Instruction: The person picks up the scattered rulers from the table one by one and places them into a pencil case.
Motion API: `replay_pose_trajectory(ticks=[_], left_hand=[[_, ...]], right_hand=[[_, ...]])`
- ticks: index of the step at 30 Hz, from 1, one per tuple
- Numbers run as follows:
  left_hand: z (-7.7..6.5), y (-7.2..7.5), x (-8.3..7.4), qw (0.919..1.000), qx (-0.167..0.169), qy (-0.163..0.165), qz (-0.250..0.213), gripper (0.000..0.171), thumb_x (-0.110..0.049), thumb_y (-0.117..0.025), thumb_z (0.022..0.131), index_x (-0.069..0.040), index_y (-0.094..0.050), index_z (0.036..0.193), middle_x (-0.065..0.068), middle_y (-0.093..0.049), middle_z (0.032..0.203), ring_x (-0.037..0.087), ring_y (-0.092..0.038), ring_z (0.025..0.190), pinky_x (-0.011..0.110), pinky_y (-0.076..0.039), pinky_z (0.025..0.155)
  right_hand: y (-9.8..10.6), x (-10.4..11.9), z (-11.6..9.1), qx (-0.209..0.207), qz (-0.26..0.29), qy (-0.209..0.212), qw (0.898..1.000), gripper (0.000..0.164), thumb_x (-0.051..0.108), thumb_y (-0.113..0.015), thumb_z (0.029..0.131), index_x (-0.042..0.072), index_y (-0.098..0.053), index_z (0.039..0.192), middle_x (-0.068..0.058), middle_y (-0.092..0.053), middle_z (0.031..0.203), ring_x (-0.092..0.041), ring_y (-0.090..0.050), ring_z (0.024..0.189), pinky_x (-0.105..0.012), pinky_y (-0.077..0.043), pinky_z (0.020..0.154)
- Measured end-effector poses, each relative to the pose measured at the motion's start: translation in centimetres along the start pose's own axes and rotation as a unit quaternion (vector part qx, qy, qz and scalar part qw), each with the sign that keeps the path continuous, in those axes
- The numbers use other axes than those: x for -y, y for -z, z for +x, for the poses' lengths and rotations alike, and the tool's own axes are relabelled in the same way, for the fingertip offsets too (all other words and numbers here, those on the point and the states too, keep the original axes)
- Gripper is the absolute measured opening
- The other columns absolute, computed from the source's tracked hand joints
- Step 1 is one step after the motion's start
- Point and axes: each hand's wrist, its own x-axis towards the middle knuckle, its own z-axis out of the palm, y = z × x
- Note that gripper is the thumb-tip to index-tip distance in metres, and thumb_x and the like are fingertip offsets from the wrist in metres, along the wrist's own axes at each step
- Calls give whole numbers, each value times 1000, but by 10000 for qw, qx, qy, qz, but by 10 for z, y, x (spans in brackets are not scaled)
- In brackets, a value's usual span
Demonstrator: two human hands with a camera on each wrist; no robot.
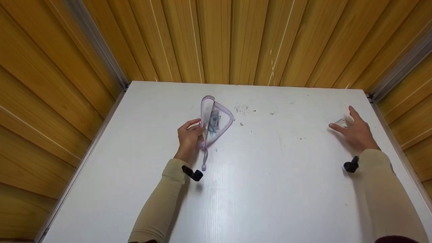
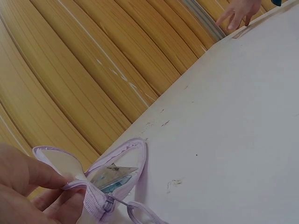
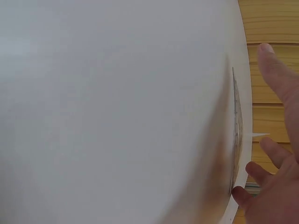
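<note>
My left hand (image 1: 190,135) pinches the near edge of a small zip pouch with lilac trim (image 1: 231,118), left of the table's middle. Its mouth gapes, and flat clear and bluish pieces (image 2: 114,174) show inside; their kind is unclear. A lilac cord with a toggle (image 1: 204,167) hangs from the pouch. Far to the right, my right hand (image 1: 359,131) has thumb and fingers spread beside a small flat clear piece with dark markings (image 1: 342,122). In the right wrist view this piece (image 3: 236,130) appears nearly edge-on, close to the fingertips; contact cannot be made out.
The white table (image 1: 270,189) carries dark scuffs and specks (image 1: 241,109) near its far middle. Ribbed wood-look walls (image 1: 216,40) stand behind and at both sides. A small black device (image 1: 193,173) sits on the left wrist, another (image 1: 351,164) on the right.
</note>
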Motion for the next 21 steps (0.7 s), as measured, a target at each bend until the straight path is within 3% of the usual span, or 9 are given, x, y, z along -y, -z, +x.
replay_pose_trajectory(ticks=[6, 11, 17, 21], left_hand=[[2, 1, 1, 10000, 2, -42, 85, 32, 7, -77, 86, -5, -75, 116, 15, -77, 102, 20, -69, 81, 26, -53, 61], [1, 1, 1, 9998, 12, -102, 142, 32, 6, -76, 86, -4, -74, 116, 15, -76, 102, 19, -69, 80, 26, -53, 60], [1, 0, 2, 9998, 45, -175, 74, 31, 7, -74, 87, -3, -74, 117, 17, -76, 100, 18, -63, 70, 25, -49, 55], [0, 0, 2, 9998, 58, -189, 27, 32, 9, -73, 87, -2, -73, 117, 17, -76, 100, 18, -62, 68, 25, -49, 54]], right_hand=[[1, -5, -3, -61, -112, -98, 9999, 126, 70, -72, 83, 18, 10, 164, -28, -7, 167, -56, 2, 150, -76, -6, 112], [2, -10, -8, -147, -365, -166, 9991, 116, 67, -67, 89, 9, -1, 165, -33, -20, 162, -63, -10, 143, -78, -15, 108], [2, -14, -11, -421, -455, 228, 9978, 89, 43, -64, 101, -4, -17, 161, -38, -34, 154, -63, -22, 139, -75, -18, 110], [2, -13, -13, -523, -398, 206, 9976, 74, 27, -62, 104, -7, -24, 158, -39, -40, 149, -60, -32, 137, -70, -25, 111]])
